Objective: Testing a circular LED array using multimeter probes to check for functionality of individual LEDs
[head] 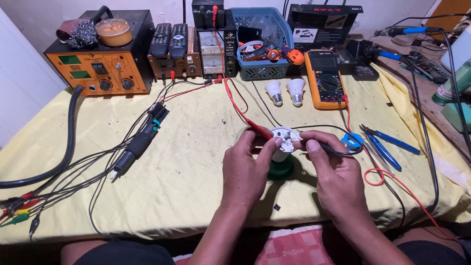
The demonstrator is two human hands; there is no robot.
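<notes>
So here's the setup: an opened white LED bulb with its round circuit disc facing up (pixel 285 139) sits in the middle of the yellow cloth-covered surface (pixel 196 162), propped on what looks like a dark green round base (pixel 281 168). The left hand (pixel 247 169) is curled closed around a red test probe (pixel 258 127), tip pressed down on the left side of the disc. The right hand (pixel 333 169) is pinched shut on a black test probe (pixel 329 148), coming in from the right edge of the disc. Both leads trail back toward the yellow digital multimeter (pixel 325 78) lying just behind, next to two spare white LED bulbs (pixel 285 92).

My take on doing this bit well: keep the heels of both hands planted on the cloth so the tips don't skate across the board, and touch only one pad per probe. The bulb looks a bit tippy on that base, so push straight down, not sideways. Glance at the meter without lifting either tip. I can't make out which pads they're actually on, too small.

Other clutter: orange bench power unit (pixel 100 68) at the back left, blue plastic basket of bits (pixel 260 41), blue-handled pliers (pixel 387 145) off to the right, and a black soldering handpiece (pixel 139 145) lying to the left.
</notes>
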